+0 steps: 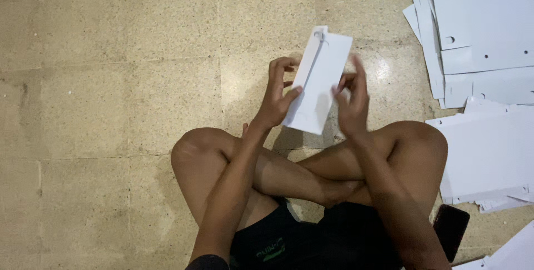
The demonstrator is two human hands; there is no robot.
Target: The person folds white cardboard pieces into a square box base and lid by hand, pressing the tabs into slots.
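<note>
White folded paper piece [318, 81], long and narrow, is held up in front of the person, above the crossed legs [311, 175] and over the tiled floor [139, 81]. It is tilted, top end leaning to the right and away, bottom end nearer the knees. A small loop or cord end shows at its top edge; detail there is too small to resolve. Left hand [276, 100] grips the left long edge: thumb lies across the front face near the lower half, remaining fingers curl behind the upper left edge, so the grasp is closed on the paper. Right hand [351, 100] is at the right long edge, fingers raised and loosely spread, fingertips touching or just beside the edge; the hand is blurred, and I cannot tell whether it is actually pinching the piece. The person sits cross-legged on the floor, both forearms reaching forward from the lower frame. To the right, well apart from the hands, a stack of flat white sheets [484, 31] with small punched holes lies at the upper right corner, and more white sheets [484, 153] rest just beside the right knee. A dark flat object [451, 226], possibly a phone, lies on the floor near the right hip, below those sheets. Floor tiles are beige and speckled.
</note>
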